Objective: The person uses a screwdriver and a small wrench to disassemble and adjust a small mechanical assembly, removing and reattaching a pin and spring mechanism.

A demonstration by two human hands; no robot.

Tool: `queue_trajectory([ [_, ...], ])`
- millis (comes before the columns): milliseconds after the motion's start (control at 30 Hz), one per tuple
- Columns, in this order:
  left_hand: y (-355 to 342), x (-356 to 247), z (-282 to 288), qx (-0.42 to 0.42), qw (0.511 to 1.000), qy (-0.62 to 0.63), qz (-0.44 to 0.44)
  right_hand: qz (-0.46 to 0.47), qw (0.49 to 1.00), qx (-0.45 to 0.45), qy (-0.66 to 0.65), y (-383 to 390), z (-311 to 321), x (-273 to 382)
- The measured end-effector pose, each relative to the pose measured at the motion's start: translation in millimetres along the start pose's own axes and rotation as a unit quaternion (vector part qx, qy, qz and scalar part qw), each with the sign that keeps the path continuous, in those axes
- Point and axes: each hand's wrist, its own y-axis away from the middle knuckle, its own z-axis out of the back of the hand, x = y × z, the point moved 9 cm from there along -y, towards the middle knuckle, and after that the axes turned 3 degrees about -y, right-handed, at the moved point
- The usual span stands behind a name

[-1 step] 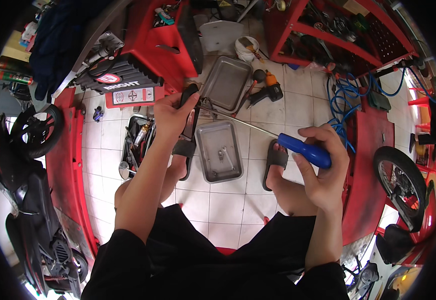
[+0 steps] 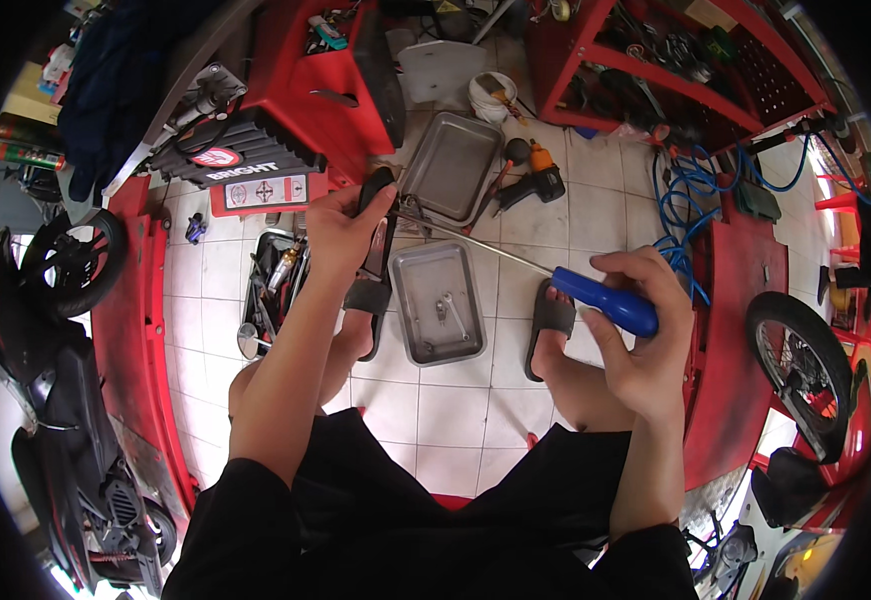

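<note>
My left hand (image 2: pixel 341 225) grips a small black object (image 2: pixel 379 185) whose shape is partly hidden by my fingers. In my right hand (image 2: pixel 636 340) is a screwdriver with a blue handle (image 2: pixel 606 300); its long metal shaft runs diagonally up to the black object at my left hand, where I cannot make out whether the tip touches. Between my feet sits a grey metal tray (image 2: pixel 431 340) holding several wrenches or small metal parts. A second grey tray (image 2: pixel 451 165) lies beyond it, beside a black and orange power tool (image 2: pixel 531 185).
An open tool case (image 2: pixel 266 300) is left of my feet, with a red tool cabinet (image 2: pixel 306 110) behind. A white bucket (image 2: pixel 491 95), red shelving (image 2: pixel 646 70) and coiled blue hose (image 2: pixel 681 240) stand ahead and right. Motorcycles (image 2: pixel 46 420) (image 2: pixel 801 370) flank me on red platforms.
My right hand and the screwdriver have shifted very slightly to the left. My left hand looks unchanged.
</note>
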Motion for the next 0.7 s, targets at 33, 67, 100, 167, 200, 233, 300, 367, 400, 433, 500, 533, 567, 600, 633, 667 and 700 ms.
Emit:
queue_trajectory([
  [33, 0.9, 1.3, 1.2, -0.003, 1.0, 0.01, 0.012, -0.019, 1.0, 0.005, -0.011, 1.0, -0.7, -2.0],
  [67, 1.1, 1.9, 1.6, -0.006, 0.999, 0.022, 0.023, -0.038, 0.999, 0.009, -0.019, 2.2, 0.0, -2.7],
  [100, 0.7, 2.0, 1.5, -0.005, 0.999, 0.023, 0.022, -0.154, 0.987, 0.037, -0.019, 9.0, 0.5, -23.7],
  [167, -0.2, 0.6, 1.8, -0.002, 1.0, 0.017, 0.011, -0.222, 0.974, 0.042, -0.02, 13.6, -1.4, -34.9],
  [200, 0.2, -0.2, 2.1, -0.002, 1.0, 0.017, 0.011, -0.255, 0.966, 0.044, -0.021, 16.4, -2.8, -40.6],
  [233, 1.0, -0.9, 2.3, -0.004, 1.0, 0.02, 0.014, -0.153, 0.988, 0.02, 0.03, 6.8, 0.8, -23.2],
  [300, 1.4, -1.1, 0.4, -0.004, 1.0, 0.024, 0.018, -0.048, 0.995, -0.005, 0.083, 1.3, 6.2, -5.8],
  [367, 0.5, -0.4, -1.1, -0.005, 1.0, 0.002, 0.011, -0.003, 0.999, 0.012, 0.051, 1.9, 6.6, -3.8],
  [400, 0.7, -0.1, -1.0, -0.005, 1.0, 0.002, 0.011, -0.003, 0.999, 0.012, 0.051, 0.9, 3.2, -3.5],
  [433, 0.9, 0.6, -1.5, -0.001, 1.0, 0.005, 0.014, -0.004, 1.0, -0.022, 0.016, -0.6, 3.8, -1.9],
  [500, 1.1, 1.7, 1.0, 0.001, 1.0, 0.008, 0.017, -0.004, 0.998, -0.055, -0.02, 1.5, 7.5, -1.8],
  [533, 1.3, 3.0, 3.3, -0.001, 1.0, 0.006, 0.022, -0.11, 0.994, -0.021, 0.006, 7.8, 5.2, -20.9],
  [567, 1.6, 1.7, 2.9, -0.001, 1.0, 0.006, 0.025, -0.163, 0.986, -0.006, 0.019, 11.3, 4.5, -29.5],
  [600, 2.0, -1.0, 2.8, 0.0, 1.0, 0.007, 0.025, -0.215, 0.976, 0.011, 0.035, 15.8, 3.7, -37.8],
  [633, 2.6, -6.5, 2.3, 0.007, 1.0, -0.003, 0.015, -0.21, 0.974, 0.03, 0.083, 14.2, 1.9, -35.7],
  [667, 3.3, -11.3, 2.4, 0.013, 1.0, -0.013, 0.005, -0.204, 0.969, 0.05, 0.13, 13.3, -0.6, -34.4],
  [700, 3.3, -11.9, 3.0, 0.013, 1.0, -0.013, 0.005, -0.204, 0.969, 0.05, 0.129, 13.9, -1.2, -35.0],
])
